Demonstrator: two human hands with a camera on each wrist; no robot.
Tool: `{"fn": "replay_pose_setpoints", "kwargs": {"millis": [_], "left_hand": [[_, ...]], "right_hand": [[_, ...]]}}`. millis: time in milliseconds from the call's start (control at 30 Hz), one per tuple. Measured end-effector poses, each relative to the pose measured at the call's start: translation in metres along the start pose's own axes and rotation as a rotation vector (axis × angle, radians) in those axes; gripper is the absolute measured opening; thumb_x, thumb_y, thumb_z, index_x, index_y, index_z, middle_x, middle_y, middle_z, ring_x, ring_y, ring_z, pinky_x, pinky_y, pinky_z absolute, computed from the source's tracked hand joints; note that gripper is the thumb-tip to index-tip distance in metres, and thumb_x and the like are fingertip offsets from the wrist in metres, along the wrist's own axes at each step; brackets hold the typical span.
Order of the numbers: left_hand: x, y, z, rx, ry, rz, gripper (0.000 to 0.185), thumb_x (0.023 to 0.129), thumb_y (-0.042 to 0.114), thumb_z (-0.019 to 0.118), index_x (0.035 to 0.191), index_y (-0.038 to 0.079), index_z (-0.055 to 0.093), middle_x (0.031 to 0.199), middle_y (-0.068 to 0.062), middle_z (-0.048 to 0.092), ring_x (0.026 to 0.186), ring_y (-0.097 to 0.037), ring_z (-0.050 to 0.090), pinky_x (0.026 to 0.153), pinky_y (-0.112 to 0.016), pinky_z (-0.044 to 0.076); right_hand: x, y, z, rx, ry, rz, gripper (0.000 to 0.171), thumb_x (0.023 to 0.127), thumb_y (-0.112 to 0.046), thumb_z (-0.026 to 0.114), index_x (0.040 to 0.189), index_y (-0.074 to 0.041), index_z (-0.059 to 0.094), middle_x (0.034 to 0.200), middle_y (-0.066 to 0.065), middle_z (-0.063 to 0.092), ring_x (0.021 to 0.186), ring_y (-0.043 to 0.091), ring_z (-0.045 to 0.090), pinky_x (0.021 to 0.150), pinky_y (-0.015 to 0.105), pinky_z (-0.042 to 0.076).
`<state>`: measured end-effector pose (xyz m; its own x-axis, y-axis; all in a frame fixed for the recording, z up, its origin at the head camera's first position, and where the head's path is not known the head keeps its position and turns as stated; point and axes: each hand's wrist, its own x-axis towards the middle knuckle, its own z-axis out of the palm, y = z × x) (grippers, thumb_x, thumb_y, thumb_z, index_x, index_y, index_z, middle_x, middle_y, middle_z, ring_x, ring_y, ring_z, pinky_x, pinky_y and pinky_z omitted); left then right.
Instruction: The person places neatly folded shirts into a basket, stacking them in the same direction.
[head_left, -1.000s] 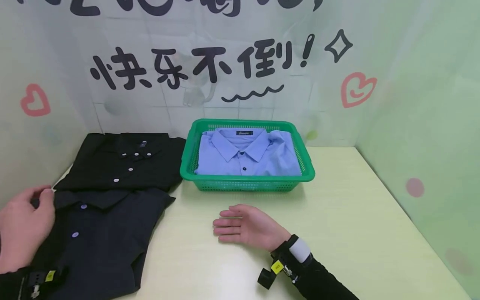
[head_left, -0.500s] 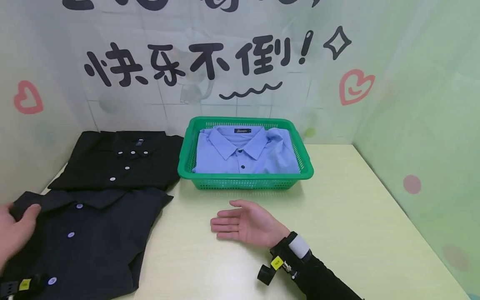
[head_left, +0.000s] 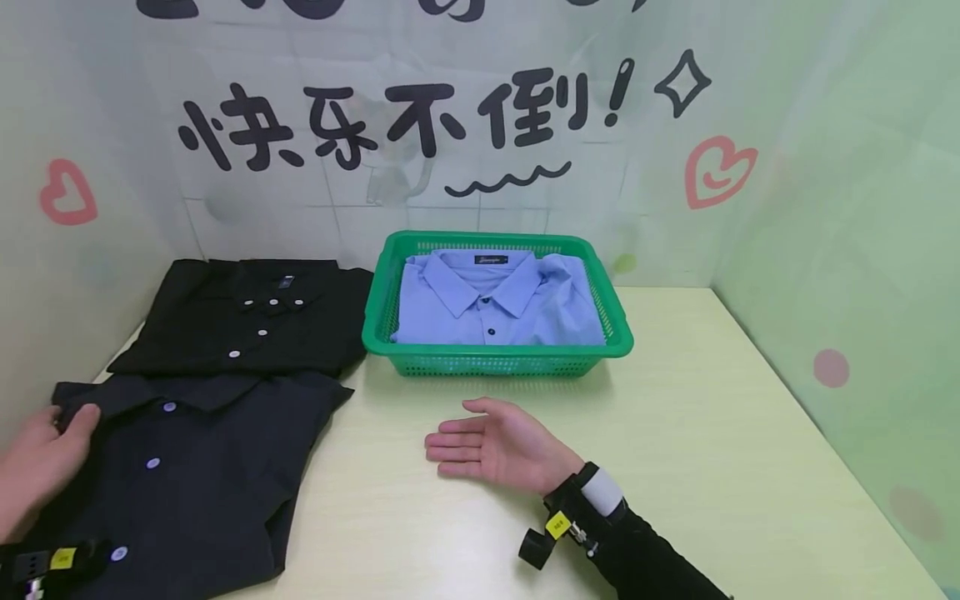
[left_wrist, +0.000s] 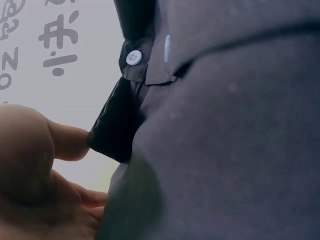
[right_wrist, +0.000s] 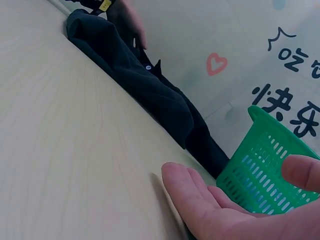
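In the head view a folded navy shirt (head_left: 217,467) with pale buttons lies at the front left. My left hand (head_left: 48,458) is at its left edge, below the shoulder corner; the thumb and index finger are spread apart. The left wrist view has the left thumb against a dark flap of cloth (left_wrist: 115,125), while the other fingertips disappear behind the navy fabric. My right hand (head_left: 498,446) lies on the table in front of the green basket, palm turned sideways, fingers straight, holding nothing.
Behind the navy shirt lies a folded black shirt (head_left: 247,321). The green basket (head_left: 495,361) stands to its right with a folded light-blue shirt (head_left: 498,304) inside. Printed wall cloths close off the back and sides of the pale table (head_left: 712,433).
My left hand has come away from the shirt's upper left corner, downward and toward the left, then slightly back right. That corner now shows. My right hand stays in place.
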<state>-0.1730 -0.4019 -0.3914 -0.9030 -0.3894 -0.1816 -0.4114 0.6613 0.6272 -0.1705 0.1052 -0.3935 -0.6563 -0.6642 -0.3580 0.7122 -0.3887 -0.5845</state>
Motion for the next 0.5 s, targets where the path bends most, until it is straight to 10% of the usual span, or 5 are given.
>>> {"fn": "replay_pose_setpoints", "kwargs": {"millis": [500], "left_hand": [[-0.011, 0.014, 0.009, 0.287, -0.024, 0.243, 0.081, 0.09, 0.023, 0.066, 0.129, -0.032, 0.02, 0.113, -0.051, 0.034, 0.101, -0.065, 0.039, 0.088, -0.071, 0.033]], "right_hand": [[-0.002, 0.002, 0.002, -0.006, 0.016, 0.0, 0.066, 0.103, -0.03, 0.046, 0.145, 0.016, 0.023, 0.146, 0.033, 0.035, 0.135, 0.042, 0.037, 0.108, 0.045, 0.035]]}}
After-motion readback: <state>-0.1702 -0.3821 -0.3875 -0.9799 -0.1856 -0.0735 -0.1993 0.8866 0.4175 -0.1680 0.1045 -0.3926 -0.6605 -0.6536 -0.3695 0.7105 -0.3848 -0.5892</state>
